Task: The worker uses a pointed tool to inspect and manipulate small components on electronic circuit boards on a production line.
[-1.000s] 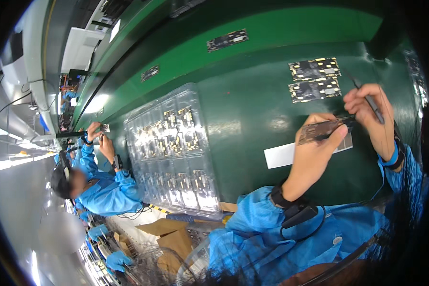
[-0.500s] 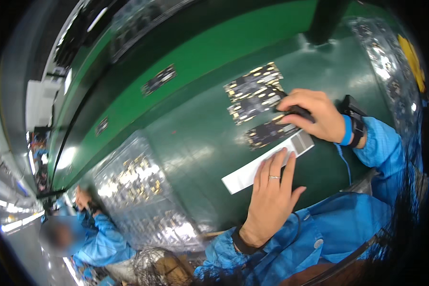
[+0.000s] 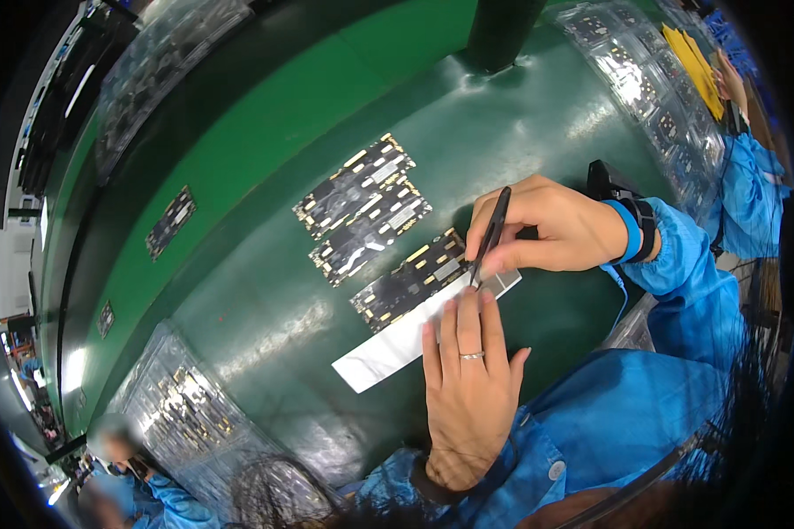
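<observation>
With fingers stretched out, my left hand (image 3: pixel 472 392) lies flat on a long white paper strip (image 3: pixel 381 354), which has grey patches at its right end. Black tweezers (image 3: pixel 496 227) are pinched in my right hand (image 3: pixel 547 225). Their tips point down at the strip, just beyond my left fingertips. Whether the tips grip anything is too small to tell. A black circuit board (image 3: pixel 406 286) with gold and silver parts lies along the strip's far edge. Farther off, other black circuit boards (image 3: pixel 362 198) lie side by side.
Clear plastic trays of boards stand at the left (image 3: pixel 185 414) and far right (image 3: pixel 648 88). A dark post (image 3: pixel 503 35) rises at the back. Single boards lie on the brighter green strip (image 3: pixel 169 222). Other people's sleeves (image 3: pixel 750 194) show at the right and lower left.
My right hand has come from beside the boards to the strip, the tweezers now tilted upright with tips down. My left hand stays on the strip. The view has shifted.
</observation>
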